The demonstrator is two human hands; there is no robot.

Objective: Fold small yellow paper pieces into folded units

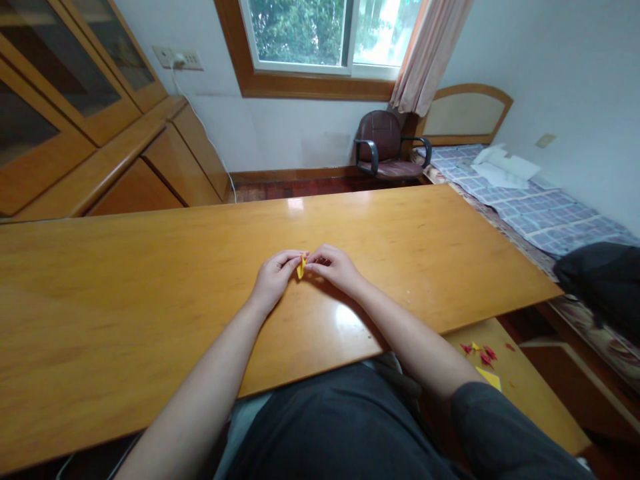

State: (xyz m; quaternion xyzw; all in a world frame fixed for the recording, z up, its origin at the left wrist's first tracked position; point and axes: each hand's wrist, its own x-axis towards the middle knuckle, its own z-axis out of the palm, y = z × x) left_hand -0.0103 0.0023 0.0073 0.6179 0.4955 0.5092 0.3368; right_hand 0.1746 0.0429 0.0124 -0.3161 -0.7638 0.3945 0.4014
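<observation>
A small piece of folded yellow paper (301,269) is held just above the middle of the wooden table (165,287). My left hand (275,273) pinches it from the left, thumb and fingers closed on its upper edge. From the other side, the thumb and fingertips of my right hand (334,267) grip its right edge. A narrow point of the paper hangs down between the two hands. Fingers cover its upper part, so the exact folds are too small to make out.
On a lower surface (530,387) at the right lie several small red and yellow folded paper pieces (486,359) and a yellow sheet (489,379). An armchair (383,150) stands beyond the table. A bed (540,213) with a black bag (600,280) is at right; cabinets (125,160) at left.
</observation>
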